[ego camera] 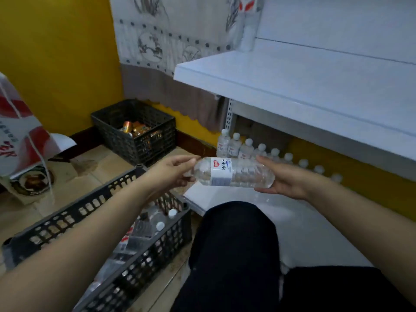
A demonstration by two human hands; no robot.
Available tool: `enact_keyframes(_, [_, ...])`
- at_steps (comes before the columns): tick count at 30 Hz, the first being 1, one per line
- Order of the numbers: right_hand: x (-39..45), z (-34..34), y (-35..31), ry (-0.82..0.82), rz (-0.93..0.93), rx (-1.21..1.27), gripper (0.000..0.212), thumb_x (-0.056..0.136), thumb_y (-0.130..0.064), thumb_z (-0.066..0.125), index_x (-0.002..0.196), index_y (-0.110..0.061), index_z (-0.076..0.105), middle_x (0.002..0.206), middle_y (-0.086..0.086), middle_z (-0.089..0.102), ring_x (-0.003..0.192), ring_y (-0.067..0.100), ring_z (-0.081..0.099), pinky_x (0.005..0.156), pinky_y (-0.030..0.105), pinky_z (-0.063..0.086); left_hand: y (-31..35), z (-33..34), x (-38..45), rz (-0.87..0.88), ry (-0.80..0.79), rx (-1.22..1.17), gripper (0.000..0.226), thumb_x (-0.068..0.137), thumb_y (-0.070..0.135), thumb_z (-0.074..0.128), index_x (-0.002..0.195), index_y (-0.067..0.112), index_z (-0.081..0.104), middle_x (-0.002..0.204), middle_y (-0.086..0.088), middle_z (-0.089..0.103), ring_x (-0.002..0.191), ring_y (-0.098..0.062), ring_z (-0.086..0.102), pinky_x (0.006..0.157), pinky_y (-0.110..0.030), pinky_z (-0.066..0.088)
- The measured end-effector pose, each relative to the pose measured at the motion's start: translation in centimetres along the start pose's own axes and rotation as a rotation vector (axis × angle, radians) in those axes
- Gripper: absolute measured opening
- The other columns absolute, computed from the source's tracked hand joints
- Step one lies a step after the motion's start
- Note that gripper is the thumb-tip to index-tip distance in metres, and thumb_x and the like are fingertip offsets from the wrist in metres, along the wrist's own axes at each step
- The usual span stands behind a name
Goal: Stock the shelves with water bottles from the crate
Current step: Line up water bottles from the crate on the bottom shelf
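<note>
Head-camera view has us crouched before the shelving with a clear plastic water bottle with a white label (234, 173) lying sideways in mid-air at the centre of the view, carried between both hands above our dark-trousered knee (234, 244). Our left hand (173, 172) grips the capped neck end, fingers curled round it, while our right hand (286, 180) cups the base end with fingers and thumb wrapped about it. Towards one o'clock from the bottle, a row of white-capped water bottles (247, 149) already stands along the back of the white bottom shelf (304, 233), running off towards three o'clock under the shelf above, so a fair part of the stocking looks done there. We judge the front of that bottom shelf has room for more. At seven o'clock sits the black lattice plastic crate (144, 251), and we can make out several more capped bottles inside it, so work plainly remains. At twelve to two o'clock the broad white upper shelf (292, 86) shows only what seem to be a few bottles, blurred, at its far back corner. Farther off at ten o'clock a second black crate holding orange cans (135, 129) rests on the tiled floor.
</note>
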State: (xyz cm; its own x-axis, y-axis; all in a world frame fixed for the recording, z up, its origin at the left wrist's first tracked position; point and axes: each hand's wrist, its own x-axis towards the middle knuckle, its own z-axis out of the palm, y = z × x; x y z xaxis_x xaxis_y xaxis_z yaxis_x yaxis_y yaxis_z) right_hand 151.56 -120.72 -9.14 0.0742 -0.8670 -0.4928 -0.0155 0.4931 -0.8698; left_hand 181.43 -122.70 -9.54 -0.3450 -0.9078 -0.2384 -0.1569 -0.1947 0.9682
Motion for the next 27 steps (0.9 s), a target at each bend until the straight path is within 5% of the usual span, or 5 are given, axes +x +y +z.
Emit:
enact_keyframes(10, [-8.4,-12.2,5.6,0.036,-0.034,-0.050,0.056,0.075,-0.055,0.068,0.123,-0.026,0.063,0.124,0.000,0.067,0.111,0.017,0.063,0.101,0.037,0.045,7.8,14.1,5.1,0.271,-0.223,0.476,0.017,0.086,0.032,0.072,0.102,0.026,0.076,0.102,0.004,0.072,0.084,-0.013,0.070,0.081,-0.025,0.057])
enact_keyframes(14, [-9.7,-13.6,6.7,0.003,-0.023,-0.306,0.038,0.082,-0.038,0.071,0.119,-0.035,0.063,0.119,-0.017,0.068,0.115,0.003,0.059,0.101,0.024,0.042,9.0,22.5,7.3,0.536,-0.457,0.885,0.014,0.087,0.033,0.071,0.101,0.030,0.074,0.092,0.005,0.068,0.080,-0.014,0.062,0.073,-0.031,0.053])
enact_keyframes(18, [-8.6,-13.9,7.6,0.173,-0.171,-0.471,0.051,0.079,-0.037,0.080,0.124,-0.039,0.057,0.125,-0.022,0.059,0.110,-0.008,0.054,0.088,0.012,0.045,7.9,29.7,9.2,0.763,-0.702,1.276,0.015,0.090,0.037,0.064,0.105,0.034,0.065,0.100,0.015,0.058,0.092,-0.007,0.055,0.079,-0.035,0.050])
enact_keyframes(23, [-7.2,-16.2,9.7,0.412,-0.199,-0.506,0.046,0.077,-0.036,0.080,0.117,-0.025,0.063,0.115,-0.007,0.068,0.106,0.009,0.062,0.095,0.036,0.052,6.8,33.6,11.5,0.762,-0.791,1.261,0.025,0.089,0.033,0.065,0.112,0.030,0.056,0.105,0.010,0.062,0.091,-0.008,0.057,0.076,-0.031,0.051])
enact_keyframes(27, [-6.7,-19.5,12.1,0.596,-0.055,-0.481,0.042,0.075,-0.037,0.082,0.107,-0.018,0.062,0.111,-0.001,0.065,0.105,0.020,0.063,0.091,0.043,0.054,5.8,37.5,16.1,0.653,-0.742,1.358,0.061,0.090,0.047,0.061,0.144,0.033,0.035,0.133,0.006,0.053,0.112,-0.016,0.056,0.096,-0.034,0.048])
